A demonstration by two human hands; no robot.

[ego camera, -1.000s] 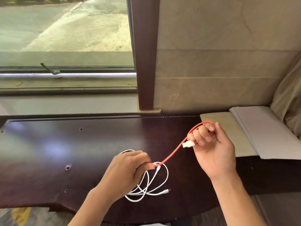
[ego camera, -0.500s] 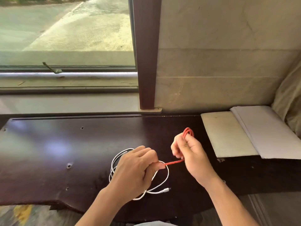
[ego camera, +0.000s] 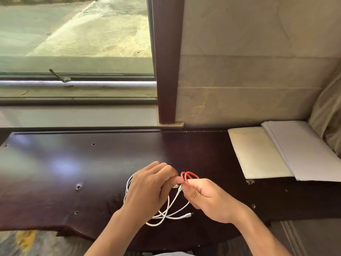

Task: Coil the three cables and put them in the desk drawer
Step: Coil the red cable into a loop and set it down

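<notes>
Both hands pinch the red cable (ego camera: 190, 176): right hand (ego camera: 206, 197) holds its loops upright, left hand (ego camera: 149, 189) its tail. White cables (ego camera: 166, 217) lie loose on desk (ego camera: 55, 172) directly beneath, nearer my left.

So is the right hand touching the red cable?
Touching. The head view shows the right hand pinching the red cable, its loops sticking up from between the fingers, with the left hand meeting it there.
</notes>
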